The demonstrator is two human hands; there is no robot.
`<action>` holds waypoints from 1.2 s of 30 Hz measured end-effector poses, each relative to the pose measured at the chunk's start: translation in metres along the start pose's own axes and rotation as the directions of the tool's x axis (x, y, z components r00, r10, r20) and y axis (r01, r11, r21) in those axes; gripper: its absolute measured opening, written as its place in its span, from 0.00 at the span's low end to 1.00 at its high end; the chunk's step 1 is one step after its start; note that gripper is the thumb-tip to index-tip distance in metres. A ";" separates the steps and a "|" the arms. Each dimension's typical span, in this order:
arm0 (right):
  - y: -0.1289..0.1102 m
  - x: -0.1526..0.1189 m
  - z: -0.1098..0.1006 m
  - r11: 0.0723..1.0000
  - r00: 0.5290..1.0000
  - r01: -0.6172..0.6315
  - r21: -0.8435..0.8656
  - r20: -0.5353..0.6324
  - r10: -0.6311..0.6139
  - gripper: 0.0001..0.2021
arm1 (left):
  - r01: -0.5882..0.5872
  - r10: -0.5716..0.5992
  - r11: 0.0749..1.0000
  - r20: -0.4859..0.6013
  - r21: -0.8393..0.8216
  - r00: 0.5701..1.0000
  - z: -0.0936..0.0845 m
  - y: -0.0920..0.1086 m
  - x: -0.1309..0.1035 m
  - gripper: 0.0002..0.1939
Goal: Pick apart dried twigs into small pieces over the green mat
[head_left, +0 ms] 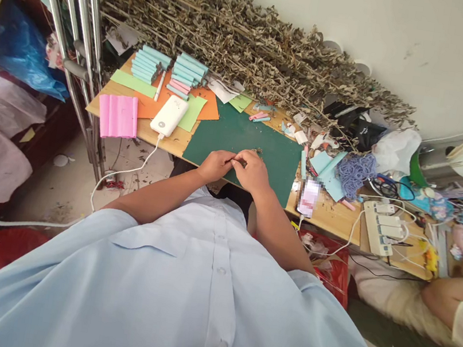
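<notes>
My left hand (pixel 216 165) and my right hand (pixel 251 171) meet fingertip to fingertip over the front edge of a dark green mat (pixel 277 157). Both are closed in a pinch around something small and dark that I cannot make out. Dry plant crumbs (pixel 257 151) lie on the mat just beyond my right hand. Near the mat's back edge are short pink and blue paper rolls (pixel 259 117). A white power bank (pixel 169 115) with a cable rests left of the mat, on orange and green paper sheets (pixel 191 114).
Dried plant stalks (pixel 235 29) lie along the wall behind the table. Blue paper rolls (pixel 150 63) and pink paper (pixel 118 116) are at the left. A phone (pixel 308 198), purple yarn (pixel 355 173) and a power strip (pixel 380 227) lie right; another person's arm (pixel 452 293) is beyond.
</notes>
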State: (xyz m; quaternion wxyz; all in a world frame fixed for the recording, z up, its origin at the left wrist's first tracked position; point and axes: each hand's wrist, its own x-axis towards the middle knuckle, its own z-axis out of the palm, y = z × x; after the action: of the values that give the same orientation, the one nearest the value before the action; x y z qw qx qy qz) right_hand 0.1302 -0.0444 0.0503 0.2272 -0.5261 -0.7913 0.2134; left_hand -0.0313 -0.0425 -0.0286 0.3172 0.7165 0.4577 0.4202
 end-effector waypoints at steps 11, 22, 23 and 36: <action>0.011 -0.008 -0.005 0.986 0.997 -0.011 0.164 -0.073 0.023 0.09 | -0.016 0.016 1.000 -0.008 0.012 1.000 0.000 0.001 0.001 0.12; 0.004 -0.011 -0.004 0.999 1.000 0.017 -0.033 0.001 -0.017 0.09 | -0.023 0.022 1.000 -0.010 -0.005 1.000 0.000 0.000 0.000 0.12; 0.001 -0.010 -0.005 0.999 1.000 0.004 -0.044 0.020 -0.003 0.08 | -0.018 0.018 1.000 -0.008 -0.010 1.000 0.000 -0.001 0.000 0.12; 0.016 -0.008 -0.006 0.994 0.994 -0.050 0.100 -0.089 0.059 0.09 | 0.075 -0.077 0.996 -0.045 -0.042 0.996 0.002 0.000 0.000 0.10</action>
State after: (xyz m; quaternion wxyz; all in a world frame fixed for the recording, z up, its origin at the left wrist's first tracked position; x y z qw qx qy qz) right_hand 0.1480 -0.0460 0.0449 0.2827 -0.5449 -0.7540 0.2337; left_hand -0.0296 -0.0425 -0.0295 0.3366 0.6821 0.4832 0.4337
